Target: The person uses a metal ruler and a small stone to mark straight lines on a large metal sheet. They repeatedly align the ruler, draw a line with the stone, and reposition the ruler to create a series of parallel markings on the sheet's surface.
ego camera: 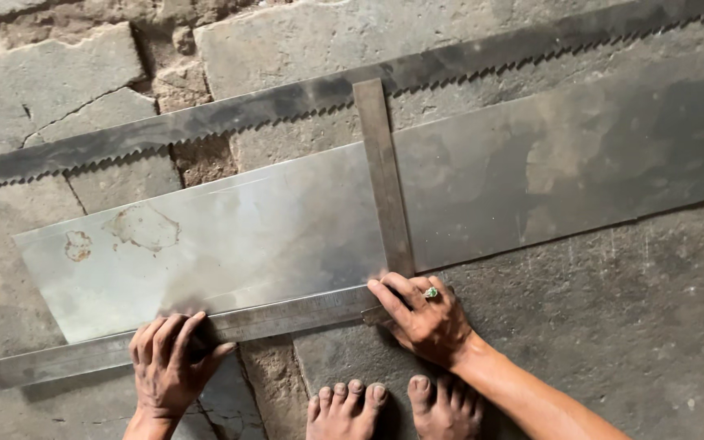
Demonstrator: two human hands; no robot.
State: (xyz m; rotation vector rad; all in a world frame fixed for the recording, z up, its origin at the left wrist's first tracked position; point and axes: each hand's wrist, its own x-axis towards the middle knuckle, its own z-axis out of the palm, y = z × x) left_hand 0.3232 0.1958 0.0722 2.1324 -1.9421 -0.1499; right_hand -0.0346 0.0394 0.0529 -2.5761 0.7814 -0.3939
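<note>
The left hand point(169, 363) presses flat, fingers spread, on one steel square point(230, 324). The right hand point(425, 319), fingers together, pins its corner. Beyond both hands lies one metal sheet point(287, 228); farther off, one saw blade point(205, 122). Two feet point(393, 407) sit between the wrists.

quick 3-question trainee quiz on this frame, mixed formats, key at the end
1. True or false: the left hand presses on the long arm of the steel square.
2. Which hand wears a ring? A) left B) right C) both
3. Fill in: beyond the metal sheet, a long toothed ____ lies on the stone floor.

Key: 1 true. 2 B, the right hand, at the square's corner. 3 saw blade.
</note>
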